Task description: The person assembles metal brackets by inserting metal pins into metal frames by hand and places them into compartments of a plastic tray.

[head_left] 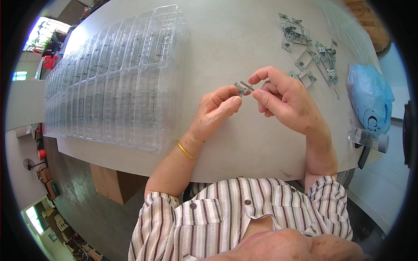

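Over the middle of the table, my left hand (213, 109) is closed, pinching a small grey metal bracket (241, 88) between thumb and fingers. My right hand (285, 98) meets it from the other side. Its thumb and curled index finger are at the end of a thin bar (247, 85) on the bracket, with the other fingers bent inward. Whether the bar is a separate piece cannot be made out. Beyond my right hand lies a loose group of similar metal brackets (328, 58), some in open rectangular shapes.
Stacked clear plastic trays (167, 87) with long compartments holding metal parts cover the table's left side. At the right edge are a blue plastic bag (370, 95) and a clear bottle (363, 138) on its side. A cardboard box (114, 182) stands below the table's front edge.
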Motion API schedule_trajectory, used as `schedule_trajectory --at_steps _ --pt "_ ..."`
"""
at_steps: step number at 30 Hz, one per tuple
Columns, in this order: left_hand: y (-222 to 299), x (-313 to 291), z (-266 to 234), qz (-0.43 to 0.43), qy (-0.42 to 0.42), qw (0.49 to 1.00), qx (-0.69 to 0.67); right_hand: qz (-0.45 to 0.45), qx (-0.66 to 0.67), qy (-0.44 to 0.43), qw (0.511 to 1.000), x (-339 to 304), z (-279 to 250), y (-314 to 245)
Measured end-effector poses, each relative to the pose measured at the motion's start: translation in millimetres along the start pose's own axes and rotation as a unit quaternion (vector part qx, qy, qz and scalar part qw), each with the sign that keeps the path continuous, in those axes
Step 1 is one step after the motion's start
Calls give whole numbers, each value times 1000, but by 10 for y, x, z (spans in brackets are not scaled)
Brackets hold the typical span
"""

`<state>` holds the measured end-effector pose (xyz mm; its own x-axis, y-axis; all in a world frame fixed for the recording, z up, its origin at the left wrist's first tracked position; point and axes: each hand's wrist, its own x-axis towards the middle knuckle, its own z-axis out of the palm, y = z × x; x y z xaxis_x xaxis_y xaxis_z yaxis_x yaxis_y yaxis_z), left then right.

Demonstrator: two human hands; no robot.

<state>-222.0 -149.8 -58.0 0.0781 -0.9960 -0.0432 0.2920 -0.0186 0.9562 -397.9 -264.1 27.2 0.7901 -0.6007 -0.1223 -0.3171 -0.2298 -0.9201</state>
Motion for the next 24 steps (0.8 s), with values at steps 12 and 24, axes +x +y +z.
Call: schedule_trajectory --at_steps 12,24 --pt "-14 -22 44 2 -12 995 97 90 -19 -45 995 18 -58 11" --pt "13 18 -75 -58 -32 987 -146 34 87 105 990 50 21 -10"
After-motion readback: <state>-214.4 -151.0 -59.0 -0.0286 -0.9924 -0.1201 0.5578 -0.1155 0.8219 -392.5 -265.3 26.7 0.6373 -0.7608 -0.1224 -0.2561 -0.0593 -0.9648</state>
